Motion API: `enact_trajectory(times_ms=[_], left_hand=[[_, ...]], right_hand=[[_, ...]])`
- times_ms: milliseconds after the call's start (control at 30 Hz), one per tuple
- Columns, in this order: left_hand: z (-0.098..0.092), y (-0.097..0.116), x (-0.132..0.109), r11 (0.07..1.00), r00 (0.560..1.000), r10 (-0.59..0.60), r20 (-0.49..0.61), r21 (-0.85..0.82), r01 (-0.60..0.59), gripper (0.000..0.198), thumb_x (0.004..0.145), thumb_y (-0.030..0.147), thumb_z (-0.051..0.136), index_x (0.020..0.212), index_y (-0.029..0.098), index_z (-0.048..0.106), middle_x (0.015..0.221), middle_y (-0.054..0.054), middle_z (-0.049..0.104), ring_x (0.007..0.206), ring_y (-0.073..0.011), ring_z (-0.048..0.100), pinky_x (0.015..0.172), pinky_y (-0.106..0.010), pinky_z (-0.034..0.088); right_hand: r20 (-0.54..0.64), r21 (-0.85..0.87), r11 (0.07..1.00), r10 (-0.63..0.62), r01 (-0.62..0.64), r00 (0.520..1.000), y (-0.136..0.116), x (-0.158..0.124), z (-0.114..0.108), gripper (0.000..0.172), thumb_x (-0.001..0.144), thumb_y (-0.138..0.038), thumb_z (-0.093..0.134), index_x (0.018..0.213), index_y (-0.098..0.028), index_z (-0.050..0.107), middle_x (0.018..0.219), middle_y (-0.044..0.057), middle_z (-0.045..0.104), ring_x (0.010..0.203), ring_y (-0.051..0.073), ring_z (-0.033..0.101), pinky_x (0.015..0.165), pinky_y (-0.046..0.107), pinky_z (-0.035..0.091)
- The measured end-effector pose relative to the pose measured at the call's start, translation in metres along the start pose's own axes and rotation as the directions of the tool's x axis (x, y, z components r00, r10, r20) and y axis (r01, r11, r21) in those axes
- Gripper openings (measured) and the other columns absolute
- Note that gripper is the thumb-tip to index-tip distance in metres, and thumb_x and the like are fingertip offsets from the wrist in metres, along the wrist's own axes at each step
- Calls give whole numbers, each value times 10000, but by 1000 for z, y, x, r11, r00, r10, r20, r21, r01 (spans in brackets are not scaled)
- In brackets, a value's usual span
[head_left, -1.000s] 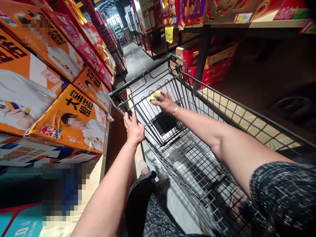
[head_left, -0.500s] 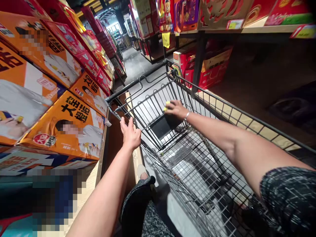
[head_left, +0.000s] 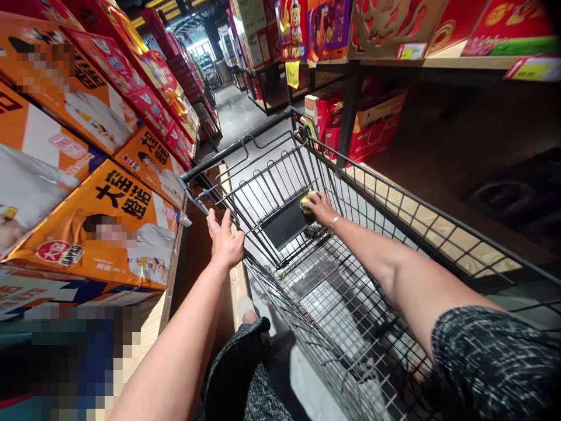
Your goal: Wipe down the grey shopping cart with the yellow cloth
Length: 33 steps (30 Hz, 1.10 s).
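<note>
A black wire shopping cart (head_left: pixel 382 206) stands in front of me, its basket reaching toward my body. My left hand (head_left: pixel 227 241) rests at the cart's left rim, visible fingers stretched out and apart; the far side of the hand is hidden. Inside the basket my right hand (head_left: pixel 322 209) has its fingers closed round a small yellow sponge (head_left: pixel 305 202). The sponge is at the upper right part of the dark panel (head_left: pixel 283 225) on the wire end flap; whether they touch I cannot tell.
Orange boxes (head_left: pixel 118 225) are stacked on a wooden shelf close at my left. At right, a shelf (head_left: pixel 432 65) carries red gift boxes and price tags, with red bags (head_left: pixel 377 131) beneath. A grey-floored aisle (head_left: pixel 239 105) runs ahead beyond the cart handle (head_left: pixel 239 146).
My right hand has moved slightly right and down with the sponge, along the dark panel. My left hand keeps its place at the rim. The view has shifted a little.
</note>
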<state>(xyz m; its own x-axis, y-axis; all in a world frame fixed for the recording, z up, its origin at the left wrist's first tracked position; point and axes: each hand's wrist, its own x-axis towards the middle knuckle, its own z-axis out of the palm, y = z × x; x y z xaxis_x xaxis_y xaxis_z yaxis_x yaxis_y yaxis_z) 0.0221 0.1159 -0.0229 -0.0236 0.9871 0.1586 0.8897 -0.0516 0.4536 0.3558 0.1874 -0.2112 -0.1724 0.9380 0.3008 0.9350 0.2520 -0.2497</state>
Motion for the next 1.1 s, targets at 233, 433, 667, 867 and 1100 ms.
enact_trajectory(times_ms=[233, 433, 667, 867, 1100], left_hand=[[0, -3, 2, 999, 1000, 11, -6, -33, -11, 752, 809, 180, 581, 1549, 116, 462, 1739, -187, 48, 1626, -365, 41, 1315, -496, 137], [3, -4, -1, 998, 1000, 17, -19, -53, -18, 761, 785, 183, 592, 1537, 140, 481, 1741, -154, 46, 1628, -355, 32, 1317, -484, 131], [4, -5, -1, 997, 1000, 21, -22, -68, -22, 784, 771, 170, 605, 1545, 159, 477, 1740, -138, 48, 1628, -357, 29, 1319, -481, 128], [5, -3, -1, 997, 999, 22, -35, -75, -25, 743, 765, 159, 606, 1503, 138, 522, 1738, -156, 55, 1626, -369, 39, 1319, -484, 137], [7, -5, -1, 996, 998, 27, -52, -87, -32, 717, 771, 185, 626, 1483, 194, 546, 1751, -101, 63, 1627, -362, 44, 1323, -487, 139]], right_hand=[[220, -281, 945, -106, 167, 970, 10, 0, -41, 337, 972, -137, 454, 1134, -301, 699, 1410, 94, 553, 1308, 328, 375, 999, 522, 374], [-133, -404, 914, -103, 41, 986, -1, 96, -118, 371, 1070, -226, 324, 1203, -226, 671, 1524, 85, 443, 1432, 349, 207, 1065, 605, 243], [64, -448, 887, 153, -109, 986, -8, 37, -63, 458, 1023, -151, 284, 1243, -167, 685, 1368, 166, 575, 1358, 365, 344, 1034, 547, 319], [438, -436, 898, 269, -59, 858, -13, -74, -8, 458, 903, -86, 367, 1112, -169, 765, 1245, 198, 673, 1270, 378, 471, 994, 544, 386], [472, -431, 902, 214, 12, 855, -10, -58, -42, 428, 888, -131, 421, 1050, -262, 794, 1223, 158, 691, 1261, 369, 476, 1014, 585, 386]])
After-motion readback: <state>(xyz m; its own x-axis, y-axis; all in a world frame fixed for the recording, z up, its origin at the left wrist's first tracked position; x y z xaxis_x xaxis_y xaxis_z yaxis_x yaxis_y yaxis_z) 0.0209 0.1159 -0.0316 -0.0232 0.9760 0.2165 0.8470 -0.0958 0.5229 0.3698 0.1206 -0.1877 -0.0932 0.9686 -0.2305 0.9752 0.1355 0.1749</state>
